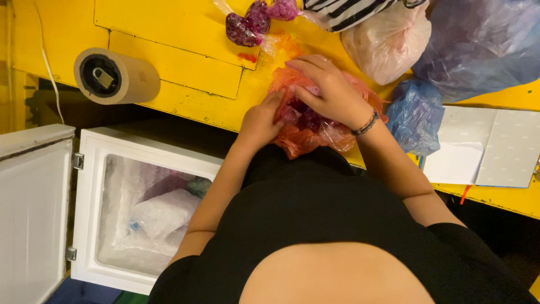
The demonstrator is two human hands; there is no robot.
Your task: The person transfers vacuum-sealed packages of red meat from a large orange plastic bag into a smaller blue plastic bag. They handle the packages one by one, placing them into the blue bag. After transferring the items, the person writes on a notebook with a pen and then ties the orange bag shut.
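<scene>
Orange plastic bag (pixel 306 138) sits at near edge of yellow table (pixel 185 67), w/ left hand (pixel 260 121) gripping its side & right hand (pixel 332 90) pressed on top, fingers curled into the plastic. Blue bag (pixel 415 115) just right of it; white freezer (pixel 93 163) open at lower left. Farther back: purple packets (pixel 253 21), whitish bag (pixel 388 39), tape roll (pixel 115 76).

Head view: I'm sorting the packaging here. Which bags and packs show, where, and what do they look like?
Orange bag: table edge, crumpled, under left hand and right hand.
Purple packs: top centre, clear wrap, dark contents.
White bag: top right, bulging.
Blue bag: right of the orange one, crumpled.
Frosted bags: inside the open freezer.
</scene>
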